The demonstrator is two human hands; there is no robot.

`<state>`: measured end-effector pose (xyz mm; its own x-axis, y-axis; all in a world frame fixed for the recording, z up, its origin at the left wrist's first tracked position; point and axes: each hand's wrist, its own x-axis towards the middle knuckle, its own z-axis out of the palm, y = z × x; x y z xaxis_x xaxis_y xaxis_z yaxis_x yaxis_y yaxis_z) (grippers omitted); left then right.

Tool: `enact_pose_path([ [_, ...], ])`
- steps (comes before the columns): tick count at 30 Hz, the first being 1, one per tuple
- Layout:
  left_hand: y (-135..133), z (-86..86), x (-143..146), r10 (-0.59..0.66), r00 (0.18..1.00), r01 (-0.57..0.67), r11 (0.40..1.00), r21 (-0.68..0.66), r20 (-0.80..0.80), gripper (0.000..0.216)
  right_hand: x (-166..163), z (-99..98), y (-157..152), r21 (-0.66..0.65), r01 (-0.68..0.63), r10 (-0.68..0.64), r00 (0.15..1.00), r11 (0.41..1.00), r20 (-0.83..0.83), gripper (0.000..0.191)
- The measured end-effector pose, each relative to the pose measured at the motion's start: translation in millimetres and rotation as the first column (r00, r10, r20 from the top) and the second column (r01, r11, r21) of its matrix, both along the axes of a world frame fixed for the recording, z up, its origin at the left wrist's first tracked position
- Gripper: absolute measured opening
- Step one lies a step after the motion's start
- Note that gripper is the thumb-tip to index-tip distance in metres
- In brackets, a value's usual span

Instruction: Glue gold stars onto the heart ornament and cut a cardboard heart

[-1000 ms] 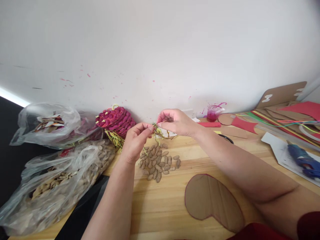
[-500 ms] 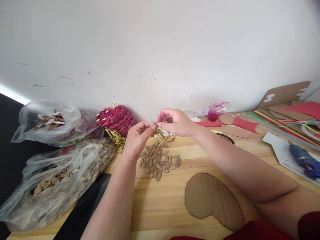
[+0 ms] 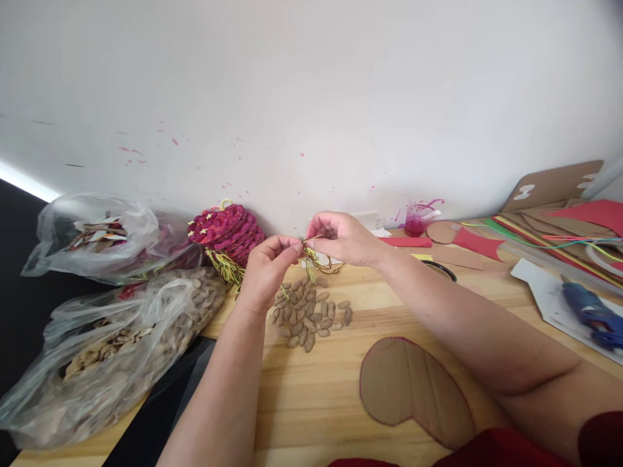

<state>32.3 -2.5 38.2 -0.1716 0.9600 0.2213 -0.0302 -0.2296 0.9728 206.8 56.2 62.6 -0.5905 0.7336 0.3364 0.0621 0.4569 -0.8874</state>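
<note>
Using the peanut pile as my landmark: the loose cord, a thin brown-and-yellowish tangle, hangs just beyond the pile from my fingers, above the table. My left hand has thumb and index pressed together on one end of it; my right hand pinches close beside, thumb against forefinger, fingertips of both nearly meeting. The exact grip point is too small to read from here, and I can't tell whether a knot sits there. Progress, my call: partway at best. Cord is in hand, but its strands loop slack below the fingers, and I see no peanut fixed to it; the ones in the pile lie plain and separate. Left of the pile and farther back, a magenta bundle with yellow strands looks finished to me, so that part I'd mark as done. Nearer than the pile and to its right, the cardboard cutout lies flat, outlined in a dark reddish line, bare, nothing stuck on. Left to do, I judge: getting that tangle sorted and secured; the cutout looks untouched.
</note>
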Motion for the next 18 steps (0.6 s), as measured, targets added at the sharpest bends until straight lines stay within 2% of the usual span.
enact_pose_path([
  [7, -1.7, 2.5, 4.1, -0.033, 0.999, 0.033, 0.999, -0.003, 0.029, 0.030, -0.9, -1.8, 1.6, -0.023, 0.018, -0.019, 1.000, 1.000, -0.021, 0.007],
  [18, -0.3, 0.6, 4.6, 0.010, 0.998, -0.009, 1.000, -0.002, 0.069, 0.024, -3.4, 0.6, -2.2, -0.067, 0.046, -0.046, 0.999, 0.997, 0.016, 0.008],
])
